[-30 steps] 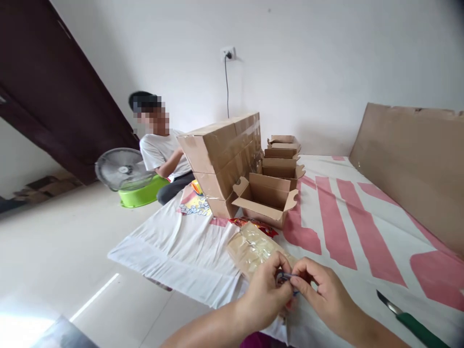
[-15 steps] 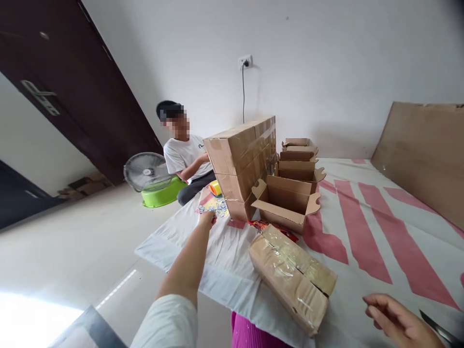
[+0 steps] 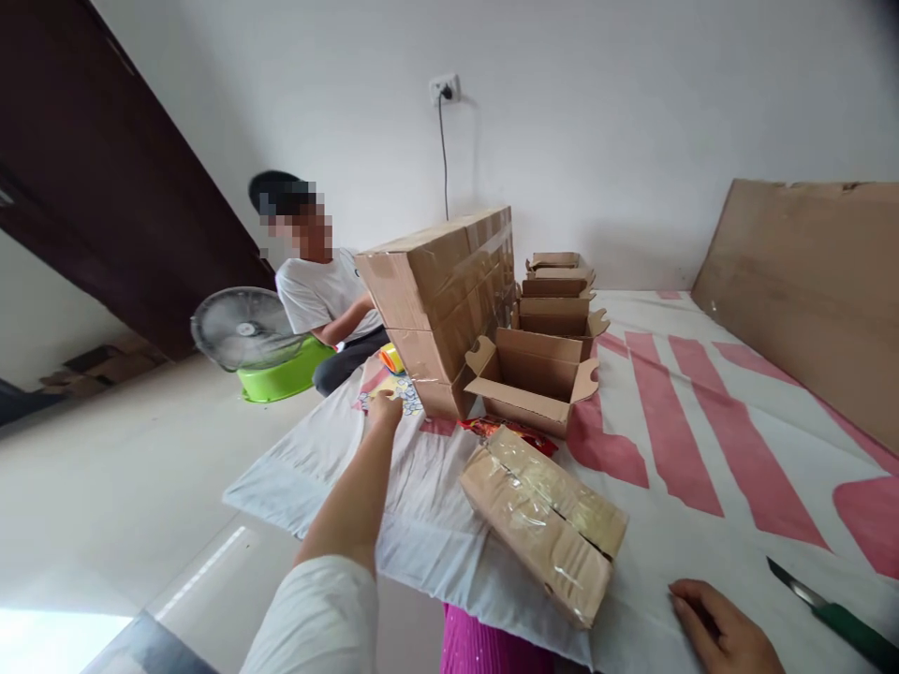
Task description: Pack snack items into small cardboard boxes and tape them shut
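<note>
Pieces (image 3: 411, 398): small, pale, many; loose pile on cloth (image 3: 653, 543), far L part, nr. foot of stack (image 3: 428, 309).
L hand (image 3: 385, 408): arm outstretched, fingers at pile; can't tell if any pc. is held.
Yellow cup (image 3: 391, 358): orange inside, just behind pile.
Stack: taped cartons, three high.
Open box (image 3: 520, 402): to R of stack, flaps out; row boxes (image 3: 554, 306), also open, behind it twd. wall.
Red packet (image 3: 512, 432): btwn. open box & taped box.
Taped box (image 3: 548, 520): closed, aslant nr. cloth's front edge.
R hand (image 3: 727, 627): R of taped box; fingers loosely curled, thumb apart, nothing visible in grasp.
Knife (image 3: 847, 632): green handle, just beside R hand, blade pointing away.
Panel (image 3: 807, 290): brown, far R.
Person (image 3: 313, 295): white tee, behind stack; hands hidden.
Fan (image 3: 244, 329): w/ green basin (image 3: 281, 370), on floor, L of person.
</note>
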### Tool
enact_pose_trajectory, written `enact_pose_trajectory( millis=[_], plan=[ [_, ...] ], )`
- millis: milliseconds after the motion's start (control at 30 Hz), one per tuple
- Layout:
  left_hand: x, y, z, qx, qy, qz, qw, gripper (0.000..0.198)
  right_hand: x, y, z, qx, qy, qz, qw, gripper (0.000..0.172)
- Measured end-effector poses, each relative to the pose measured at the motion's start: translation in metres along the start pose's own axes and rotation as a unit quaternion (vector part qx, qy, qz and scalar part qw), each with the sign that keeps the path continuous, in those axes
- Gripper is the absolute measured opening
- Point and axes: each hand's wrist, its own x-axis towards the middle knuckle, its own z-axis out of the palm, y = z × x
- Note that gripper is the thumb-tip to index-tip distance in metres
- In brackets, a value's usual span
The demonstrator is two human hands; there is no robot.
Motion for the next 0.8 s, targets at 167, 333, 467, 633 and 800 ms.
enact_pose_trajectory(
  millis=[167,333,467,633,800],
  plan=[
    [-0.080,-0.018,0.008,-0.032,-0.062,0.052,0.996,0.039,-0.001,-0.010,-0.001,0.007,0.011,-0.010,1.000,0.032],
    [-0.176,-0.046,0.015,-0.243,-0.366,0.128,0.889,0.078,0.000,-0.012,0.001,0.041,0.001,-0.011,0.999,0.029],
    [-0.217,-0.044,0.018,-0.314,-0.445,0.104,0.832,0.081,-0.005,-0.031,0.002,0.127,-0.014,-0.028,0.991,0.041],
    [-0.276,-0.022,0.024,-0.274,-0.482,0.163,0.816,0.074,-0.023,-0.049,-0.006,0.200,-0.009,-0.144,0.969,0.082],
    [-0.338,-0.019,0.052,-0.240,-0.472,0.262,0.807,0.076,-0.027,-0.017,-0.036,0.147,0.139,-0.080,0.976,0.067]
  ],
)
